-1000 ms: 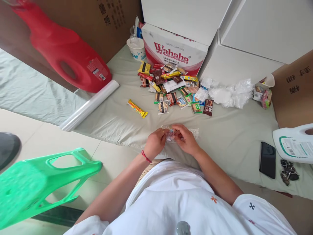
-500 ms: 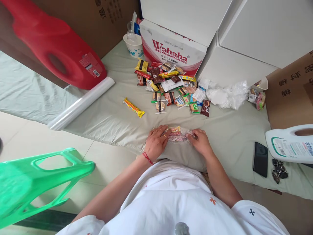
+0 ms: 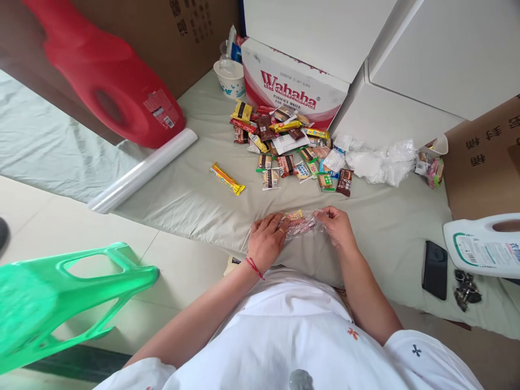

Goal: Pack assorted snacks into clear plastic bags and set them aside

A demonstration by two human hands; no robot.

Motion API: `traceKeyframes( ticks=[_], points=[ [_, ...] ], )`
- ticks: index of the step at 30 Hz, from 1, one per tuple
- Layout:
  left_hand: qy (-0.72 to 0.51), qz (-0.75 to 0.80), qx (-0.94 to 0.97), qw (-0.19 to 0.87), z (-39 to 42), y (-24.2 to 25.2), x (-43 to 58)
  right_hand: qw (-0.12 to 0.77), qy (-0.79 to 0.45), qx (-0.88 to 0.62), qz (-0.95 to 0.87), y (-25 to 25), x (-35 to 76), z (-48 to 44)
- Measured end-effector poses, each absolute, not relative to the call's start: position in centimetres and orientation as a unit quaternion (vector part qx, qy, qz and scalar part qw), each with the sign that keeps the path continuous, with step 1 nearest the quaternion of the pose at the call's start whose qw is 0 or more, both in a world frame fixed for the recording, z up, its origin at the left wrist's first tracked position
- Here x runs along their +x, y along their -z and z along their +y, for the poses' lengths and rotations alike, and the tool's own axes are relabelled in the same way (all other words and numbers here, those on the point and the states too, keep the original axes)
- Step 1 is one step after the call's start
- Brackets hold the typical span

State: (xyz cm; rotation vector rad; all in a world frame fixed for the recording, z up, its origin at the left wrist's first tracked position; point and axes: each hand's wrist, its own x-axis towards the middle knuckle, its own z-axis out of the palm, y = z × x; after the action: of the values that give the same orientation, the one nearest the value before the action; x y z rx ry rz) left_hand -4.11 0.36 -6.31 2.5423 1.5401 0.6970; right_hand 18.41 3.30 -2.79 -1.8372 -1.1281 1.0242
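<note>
The left hand (image 3: 266, 241), its grip hidden, is covering one end of the snack packet (image 3: 294, 217) while the right hand (image 3: 340, 229) is pinching clear plastic film (image 3: 312, 222) that overpulling could tear

Crinkled clear plastic wrap (image 3: 312, 222) around a red-and-yellow packet (image 3: 295, 216), on the pale sheet (image 3: 377, 216).

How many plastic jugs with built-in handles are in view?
2. A red plastic jug is at the upper left, beside the long, shiny plastic roll. A white plastic jug is at the right edge, beside the black rectangular phone. Others could be hidden.
</note>
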Motion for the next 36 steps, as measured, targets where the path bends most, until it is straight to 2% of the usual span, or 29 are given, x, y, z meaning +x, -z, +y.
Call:
traceKeyframes(
  ticks=[2, 6, 8, 11, 14, 20, 27, 29, 31, 33, 36],
  points=[
    [-0.216, 0.512, 0.83, 0.047, 0.1, 6.2, -3.7, 0.323, -0.302, -0.738, -0.509, 1.8, 16.7, 3.7],
    [-0.202, 0.522, 0.827, 0.06, -0.5, 6.3, -2.8, 0.147, -0.104, -0.701, -0.69, 0.8, 12.2, 3.4],
    [-0.209, 0.522, 0.824, 0.072, -0.7, 6.4, -2.7, 0.085, -0.073, -0.665, -0.738, 1.1, 10.7, 2.8],
    [-0.238, 0.506, 0.823, 0.097, -1.1, 6.6, -3.1, 0.044, -0.076, -0.627, -0.774, 2.1, 10.4, 1.5],
    [-0.275, 0.476, 0.826, 0.123, -1.4, 6.5, -3.9, 0.063, -0.086, -0.578, -0.809, 3.0, 11.6, -0.1],
    [-0.283, 0.434, 0.844, 0.14, -1.7, 6.5, -4.6, 0.177, -0.142, -0.548, -0.805, 4.2, 12.3, -1.6],
    [-0.187, 0.454, 0.866, 0.096, -1.3, 6.4, -4.3, 0.323, -0.377, -0.463, -0.734, 1.4, 15.4, -3.3],
    [-0.175, 0.458, 0.866, 0.095, -1.3, 6.5, -4.3, 0.389, -0.373, -0.52, -0.663, 0.6, 17.4, -3.8],
    [-0.173, 0.457, 0.867, 0.094, -1.3, 6.6, -4.3, 0.431, -0.295, -0.605, -0.601, 0.7, 19.4, -3.7],
    [-0.177, 0.454, 0.868, 0.096, -1.3, 6.7, -4.3, 0.397, -0.209, -0.655, -0.608, 1.6, 20.6, -3.2],
    [-0.181, 0.451, 0.868, 0.103, -1.2, 6.7, -4.3, 0.256, -0.168, -0.61, -0.731, 3.8, 20.0, -2.4]
  ],
)
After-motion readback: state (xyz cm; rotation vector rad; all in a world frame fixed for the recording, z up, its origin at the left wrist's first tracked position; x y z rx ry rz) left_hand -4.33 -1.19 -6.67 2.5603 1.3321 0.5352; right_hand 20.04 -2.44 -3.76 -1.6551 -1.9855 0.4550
